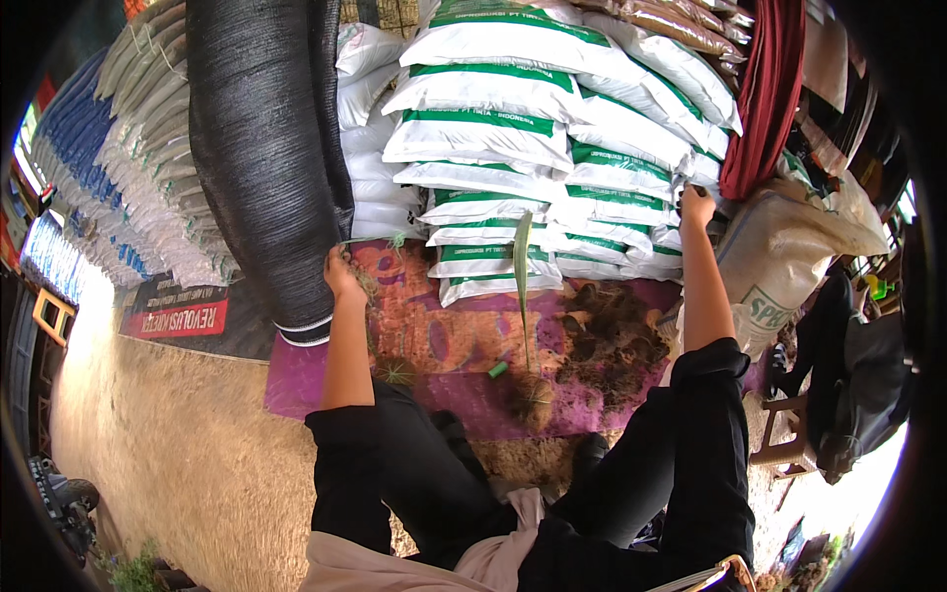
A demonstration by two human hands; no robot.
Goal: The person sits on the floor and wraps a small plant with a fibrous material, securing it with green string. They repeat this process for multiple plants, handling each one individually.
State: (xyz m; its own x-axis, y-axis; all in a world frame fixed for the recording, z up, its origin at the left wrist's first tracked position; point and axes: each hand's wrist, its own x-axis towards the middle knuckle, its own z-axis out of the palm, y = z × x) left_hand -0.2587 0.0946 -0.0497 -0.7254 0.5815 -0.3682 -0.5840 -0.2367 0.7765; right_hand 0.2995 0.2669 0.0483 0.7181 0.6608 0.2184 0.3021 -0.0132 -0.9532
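Observation:
My left hand (342,275) is closed around a tangle of pale string or fibre (365,283), beside the foot of a black mesh roll. A thin green strand (397,240) lies just above it. Out to the right, my right hand (697,206) is curled in front of the stacked white sacks; whether its fingers hold anything is unclear. Between my feet sits a brown fibre-wrapped root ball (536,403), with one long upright leaf (522,274) rising from it. A small green spool-like cylinder (498,369) lies to its left, and dark loose fibre (614,337) is heaped on its right.
White-and-green sacks (481,133) are piled ahead. The black mesh roll (263,163) stands at left on a purple-and-orange printed sheet (296,377). A spiky small plant (396,370) is near my left knee. At right are a large woven sack (773,251), a stool (786,436) and a seated person (851,370).

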